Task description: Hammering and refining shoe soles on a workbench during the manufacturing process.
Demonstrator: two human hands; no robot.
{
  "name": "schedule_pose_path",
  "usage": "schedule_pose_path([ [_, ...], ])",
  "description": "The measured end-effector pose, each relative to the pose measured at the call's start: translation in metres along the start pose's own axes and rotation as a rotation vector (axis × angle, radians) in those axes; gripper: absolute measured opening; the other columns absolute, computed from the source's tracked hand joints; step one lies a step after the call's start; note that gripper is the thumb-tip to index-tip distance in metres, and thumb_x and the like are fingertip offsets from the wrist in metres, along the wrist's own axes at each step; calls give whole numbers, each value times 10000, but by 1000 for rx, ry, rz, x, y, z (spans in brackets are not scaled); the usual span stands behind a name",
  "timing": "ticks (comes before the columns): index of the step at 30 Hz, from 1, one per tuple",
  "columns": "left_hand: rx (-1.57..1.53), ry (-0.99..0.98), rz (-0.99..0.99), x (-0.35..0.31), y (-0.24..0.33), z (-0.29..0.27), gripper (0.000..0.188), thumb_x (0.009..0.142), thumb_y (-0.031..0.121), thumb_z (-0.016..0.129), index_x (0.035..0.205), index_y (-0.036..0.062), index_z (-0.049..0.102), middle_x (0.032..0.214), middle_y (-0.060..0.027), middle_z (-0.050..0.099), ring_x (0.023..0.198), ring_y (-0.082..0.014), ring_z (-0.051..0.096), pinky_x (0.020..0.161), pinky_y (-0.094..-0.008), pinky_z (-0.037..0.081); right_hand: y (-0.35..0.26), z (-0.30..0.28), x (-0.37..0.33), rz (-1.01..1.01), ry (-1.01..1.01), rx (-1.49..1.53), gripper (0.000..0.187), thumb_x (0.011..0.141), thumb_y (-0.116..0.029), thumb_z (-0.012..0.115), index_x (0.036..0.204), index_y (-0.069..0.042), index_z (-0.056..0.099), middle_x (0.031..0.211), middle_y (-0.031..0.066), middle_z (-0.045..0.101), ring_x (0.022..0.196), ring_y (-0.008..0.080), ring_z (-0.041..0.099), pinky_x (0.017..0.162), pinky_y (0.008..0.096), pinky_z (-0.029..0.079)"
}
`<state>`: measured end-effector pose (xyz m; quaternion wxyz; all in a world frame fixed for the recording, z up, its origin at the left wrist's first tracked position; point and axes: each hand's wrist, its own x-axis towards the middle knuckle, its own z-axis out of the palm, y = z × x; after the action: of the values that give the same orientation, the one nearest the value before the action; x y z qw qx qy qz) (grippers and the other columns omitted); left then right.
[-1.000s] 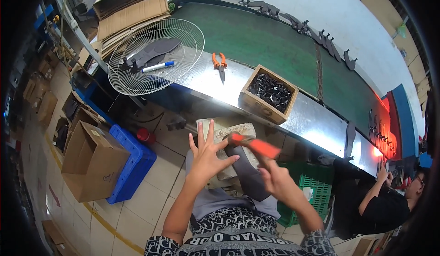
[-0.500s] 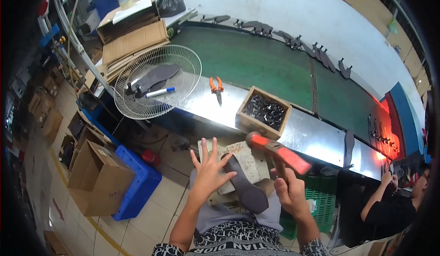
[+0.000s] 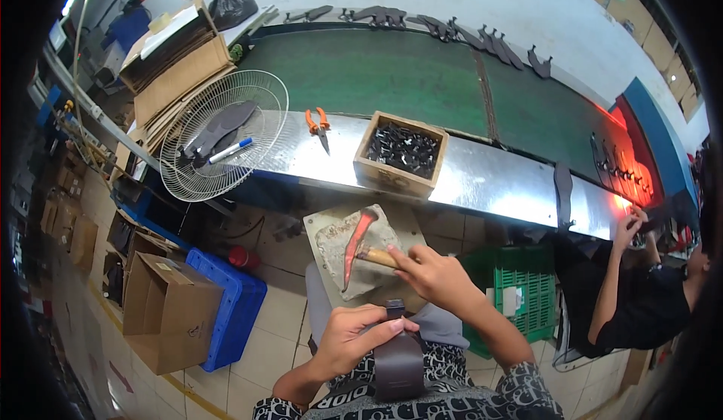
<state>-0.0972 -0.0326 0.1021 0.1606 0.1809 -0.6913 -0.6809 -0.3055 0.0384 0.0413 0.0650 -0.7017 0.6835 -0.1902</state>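
My left hand (image 3: 355, 341) grips a dark shoe insole (image 3: 399, 371) close to my lap, thumb across its upper end. A small black fitting (image 3: 395, 308) stands up at that end, just beyond the fingertips; how it is attached is not visible. My right hand (image 3: 444, 281) is closed round the wooden handle of a hammer (image 3: 354, 247). Its worn red head hangs over a rough pale stone slab (image 3: 331, 258), and I cannot tell whether it touches. The slab rests on a flat board in front of my knees.
Beyond the slab, a metal ledge bears a wooden box (image 3: 437, 183) of small black parts, orange-handled pliers (image 3: 319, 128) and a wire basket (image 3: 279, 123) with insoles and a marker. A green conveyor belt (image 3: 361, 66) lies behind. A co-worker (image 3: 640, 292) sits right, beside a green crate (image 3: 527, 269).
My left hand, spread over the insole before, now grips it and has drawn it back toward my body, tilted up. My right hand has swung the hammer left and lower, over the slab.
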Motion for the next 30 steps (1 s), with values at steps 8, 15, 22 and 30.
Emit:
schedule_pose_path([
  [8,-188,-98,-149,-1,5,13,244,960,195,574,1008,20,736,809,-75,695,725,-90,610,656,-238,466,1,-11,-12,-137,216,64,341,877,-203,659,1209,-127,639,1114,121,594,934,258,612,735,326,503],
  [15,-206,-171,-136,10,3,23,243,956,188,575,1024,14,732,841,-94,704,746,-112,627,678,-249,476,-16,-36,-62,180,83,1190,423,1005,-358,495,1075,37,631,980,115,647,867,177,626,800,303,505],
  [22,337,34,379,73,-10,55,171,851,129,651,926,-16,700,896,-145,689,884,-282,655,842,-356,462,-26,-3,-133,418,-91,1673,448,1032,-275,459,1376,8,414,1180,121,616,1076,189,597,949,339,474],
  [30,269,-201,249,129,-95,97,259,952,226,563,1019,22,708,1041,-144,699,1064,-301,627,940,-374,439,-13,-30,-164,604,448,2017,481,967,-219,565,1327,64,420,1077,207,659,980,256,676,857,351,552],
])
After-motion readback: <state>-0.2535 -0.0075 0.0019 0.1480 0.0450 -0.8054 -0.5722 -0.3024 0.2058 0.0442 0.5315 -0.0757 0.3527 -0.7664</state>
